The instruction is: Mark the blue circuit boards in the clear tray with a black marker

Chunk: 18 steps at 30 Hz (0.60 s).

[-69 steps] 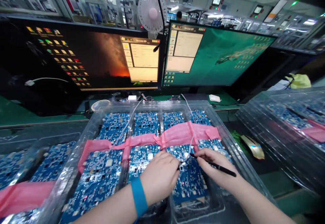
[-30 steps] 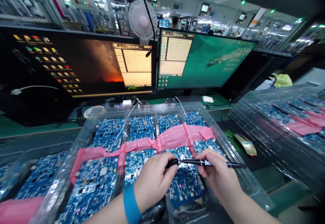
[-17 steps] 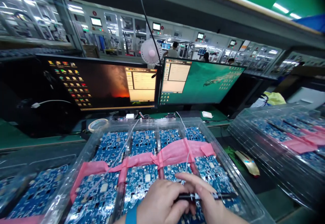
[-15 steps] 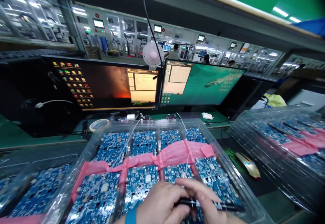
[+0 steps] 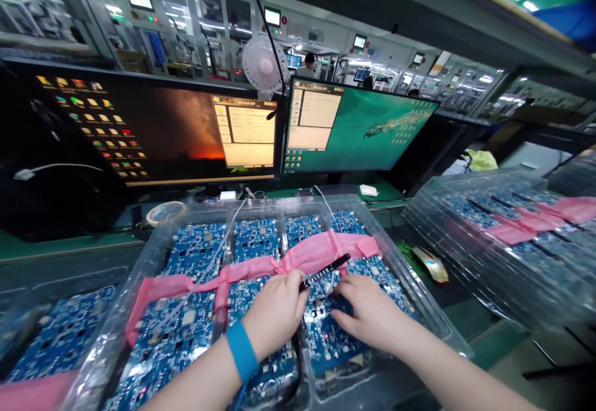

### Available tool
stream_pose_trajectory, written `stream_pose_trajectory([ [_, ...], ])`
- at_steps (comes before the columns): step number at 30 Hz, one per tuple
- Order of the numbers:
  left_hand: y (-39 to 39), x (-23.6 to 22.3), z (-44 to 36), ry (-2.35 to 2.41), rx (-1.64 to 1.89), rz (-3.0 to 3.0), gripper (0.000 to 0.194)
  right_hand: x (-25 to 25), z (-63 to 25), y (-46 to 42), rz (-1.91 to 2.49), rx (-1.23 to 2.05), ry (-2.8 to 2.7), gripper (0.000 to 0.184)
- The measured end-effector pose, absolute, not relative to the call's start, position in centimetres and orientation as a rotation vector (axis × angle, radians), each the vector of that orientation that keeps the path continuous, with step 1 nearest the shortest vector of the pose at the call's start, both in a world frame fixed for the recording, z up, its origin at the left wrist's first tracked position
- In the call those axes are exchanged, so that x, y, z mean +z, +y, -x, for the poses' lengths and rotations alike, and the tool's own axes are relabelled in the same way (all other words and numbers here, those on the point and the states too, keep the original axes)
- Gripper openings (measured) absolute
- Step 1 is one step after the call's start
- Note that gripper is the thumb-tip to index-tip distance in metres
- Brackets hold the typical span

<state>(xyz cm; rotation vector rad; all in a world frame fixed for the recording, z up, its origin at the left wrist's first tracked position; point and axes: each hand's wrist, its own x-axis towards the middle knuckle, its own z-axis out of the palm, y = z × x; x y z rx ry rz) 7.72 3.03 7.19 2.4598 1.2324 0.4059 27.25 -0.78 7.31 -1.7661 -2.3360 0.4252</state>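
Observation:
A clear plastic tray (image 5: 421,302) in front of me holds several blue circuit boards (image 5: 186,330), with a pink strip (image 5: 316,252) laid across them. My left hand (image 5: 274,315), with a blue wristband, is closed on a black pen (image 5: 326,269) that points up and to the right. My right hand (image 5: 367,315) rests on the near right board with its fingers curled. It sits where a thin white cable (image 5: 326,209) comes down to the board. What those fingers pinch is hidden.
Two monitors (image 5: 363,125) stand behind the tray, with a small fan (image 5: 261,63) above them. More trays of boards lie at the right (image 5: 503,237) and at the left (image 5: 56,336). A gold mouse (image 5: 431,265) lies right of the tray, and a tape roll (image 5: 161,212) behind it.
The pen was in my right hand, then held by both hands; now only my left hand holds it. My right hand has dropped onto the board. The view tilted up, then back down.

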Motion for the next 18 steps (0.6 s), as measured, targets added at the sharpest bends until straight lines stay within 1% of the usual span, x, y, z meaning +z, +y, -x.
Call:
stream_pose_trajectory([
  [4, 3.4, 6.5, -7.6, 1.152, 0.320, -2.527, 0.007, 6.4, -25.7, -0.5, 1.801, 0.284, -2.434, 0.027],
  [9, 3.3, 6.7, -7.6, 1.055, 0.269, -2.580, 0.006, 6.0, -24.5, 0.1, 1.759, 0.177, -2.467, 0.020],
  [13, 3.4, 6.9, -7.4, 0.923, 0.255, -2.624, 0.004, 5.6, -23.6, 0.5, 1.766, 0.054, -2.557, 0.018],
  [18, 3.7, 6.8, -7.3, 0.843, 0.238, -2.657, 0.004, 6.0, -22.8, 0.8, 1.779, 0.058, -2.590, 0.018],
])
